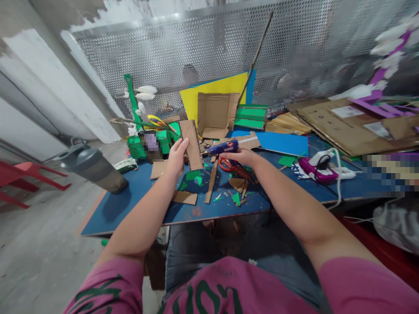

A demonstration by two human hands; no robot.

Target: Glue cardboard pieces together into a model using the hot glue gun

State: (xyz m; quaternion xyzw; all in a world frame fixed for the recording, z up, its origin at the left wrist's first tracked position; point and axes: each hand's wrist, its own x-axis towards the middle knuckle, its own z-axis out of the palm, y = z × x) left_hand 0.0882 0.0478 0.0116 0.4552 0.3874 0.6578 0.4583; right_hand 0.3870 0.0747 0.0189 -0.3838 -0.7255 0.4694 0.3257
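Observation:
My left hand [179, 157] is closed on a rectangular piece of cardboard [192, 146], thumb on its face, holding it raised and slightly tilted above the table. In my right hand [240, 156] is a blue glue gun [222, 148], its nozzle pointing left at the cardboard's right edge. Whether the nozzle touches that edge I cannot tell. Red-handled scissors [225, 164] lie just below my right hand. Behind the cardboard piece stands an open cardboard box [218, 111]. Cardboard strips [212, 181] and green scraps [236, 199] are scattered under both hands.
On the blue table [137, 196], a grey tumbler [94, 168] stands at the left corner, near a green box [136, 147]. At right are a purple power strip [317, 170] with cables and flattened cardboard [330, 126]. A perforated metal panel [157, 48] rises behind. Red chairs [36, 170] stand at left.

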